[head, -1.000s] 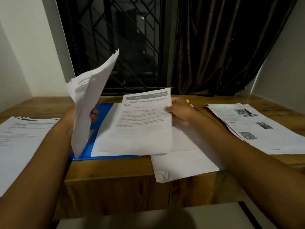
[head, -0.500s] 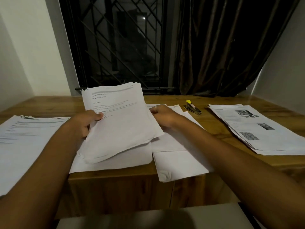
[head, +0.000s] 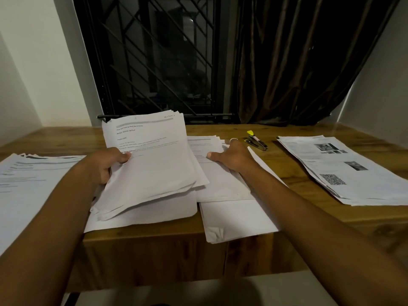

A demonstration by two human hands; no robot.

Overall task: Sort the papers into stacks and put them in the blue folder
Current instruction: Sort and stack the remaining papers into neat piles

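Note:
My left hand (head: 108,165) grips a thick sheaf of printed papers (head: 152,164) by its left edge, thumb on top, tilted up over the middle of the wooden desk (head: 284,180). Under the sheaf lies a white sheet (head: 141,215); the blue folder is hidden from view. My right hand (head: 231,156) rests flat, fingers spread, on a second pile of papers (head: 220,186) just right of the sheaf. A further stack of papers (head: 28,184) lies at the left, and a stack with photos and a QR code (head: 344,168) lies at the right.
A small stapler with a yellow tip (head: 257,142) lies behind my right hand. Sheets (head: 238,221) overhang the desk's front edge. A barred window and a dark curtain stand behind the desk. A pale surface sits below the desk front.
My left hand swung the sheaf down from upright and laid it over the middle, covering the blue folder. My right hand let go of a printed sheet and moved onto the pile at right.

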